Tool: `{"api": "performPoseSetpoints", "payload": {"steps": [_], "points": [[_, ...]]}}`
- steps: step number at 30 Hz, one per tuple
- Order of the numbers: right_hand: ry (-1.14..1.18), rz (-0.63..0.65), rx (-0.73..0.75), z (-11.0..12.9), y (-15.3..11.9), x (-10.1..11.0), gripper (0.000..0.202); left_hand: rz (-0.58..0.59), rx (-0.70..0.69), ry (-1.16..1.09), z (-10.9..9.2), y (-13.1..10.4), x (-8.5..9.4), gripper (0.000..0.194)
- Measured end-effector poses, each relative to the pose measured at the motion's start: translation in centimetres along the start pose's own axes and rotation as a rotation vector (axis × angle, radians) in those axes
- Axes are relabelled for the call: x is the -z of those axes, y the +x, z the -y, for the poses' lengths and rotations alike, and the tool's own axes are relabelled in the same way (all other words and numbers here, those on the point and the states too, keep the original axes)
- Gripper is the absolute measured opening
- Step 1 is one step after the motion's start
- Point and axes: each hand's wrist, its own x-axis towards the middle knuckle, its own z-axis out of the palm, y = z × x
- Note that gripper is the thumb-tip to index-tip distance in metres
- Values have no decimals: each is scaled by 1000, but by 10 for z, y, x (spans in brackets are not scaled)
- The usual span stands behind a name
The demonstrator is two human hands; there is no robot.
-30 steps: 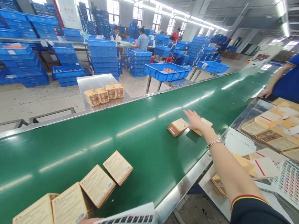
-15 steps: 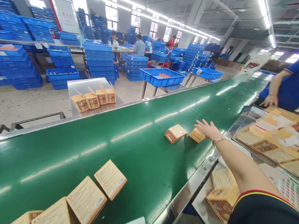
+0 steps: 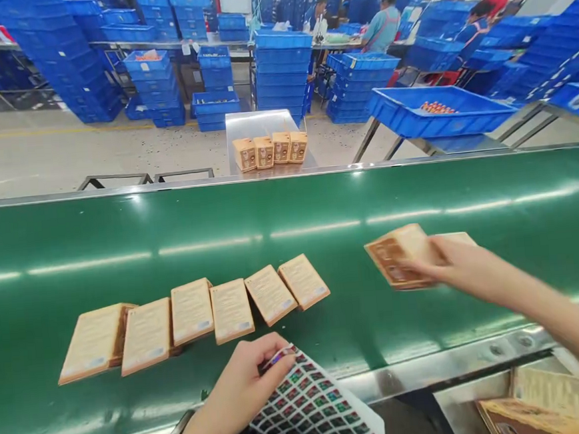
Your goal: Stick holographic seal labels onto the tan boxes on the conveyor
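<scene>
My left hand [image 3: 240, 385], thumb and fingers pinched together, holds a sheet of small dark shiny stickers [image 3: 314, 405] at the near edge of the green conveyor belt [image 3: 329, 337]. To the right, my right hand [image 3: 456, 267] is closed on a tan and brown carton [image 3: 398, 258], somewhat blurred, over the belt. A second pale carton [image 3: 459, 238] shows partly behind that hand. Several similar cartons lie in a slanting row on the belt ahead of my left hand; the rightmost carton [image 3: 304, 281] has its printed side facing up.
Across the belt, several upright cartons [image 3: 272, 151] stand on a metal stand [image 3: 262, 122]. A blue crate [image 3: 442, 115] rests on a frame at the far right. More cartons [image 3: 539, 404] lie below the belt's metal edge. People sit among stacked blue crates behind.
The view has swung left. My right hand, open over a carton before, is now closed on one. My left hand, mostly out of view before, now shows with the sticker sheet.
</scene>
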Motion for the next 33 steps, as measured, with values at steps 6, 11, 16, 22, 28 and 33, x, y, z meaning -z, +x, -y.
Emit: {"api": "performPoseSetpoints", "payload": {"steps": [6, 11, 16, 22, 28, 33], "points": [[-185, 150, 210, 125, 7, -74, 43, 68, -50, 4, 5, -30, 16, 26], [78, 205, 136, 150, -15, -94, 41, 18, -24, -37, 25, -61, 47, 26], [280, 271, 75, 218, -47, -113, 52, -43, -34, -90, 43, -96, 78, 22], [447, 340, 250, 290, -73, -128, 54, -192, 9, -145, 60, -119, 97, 23], [493, -130, 543, 311, -106, -103, 34, -296, -15, -170, 60, -100, 94, 30], [664, -79, 672, 340, -130, -82, 14, -175, -92, -86, 53, -92, 100, 26]]}}
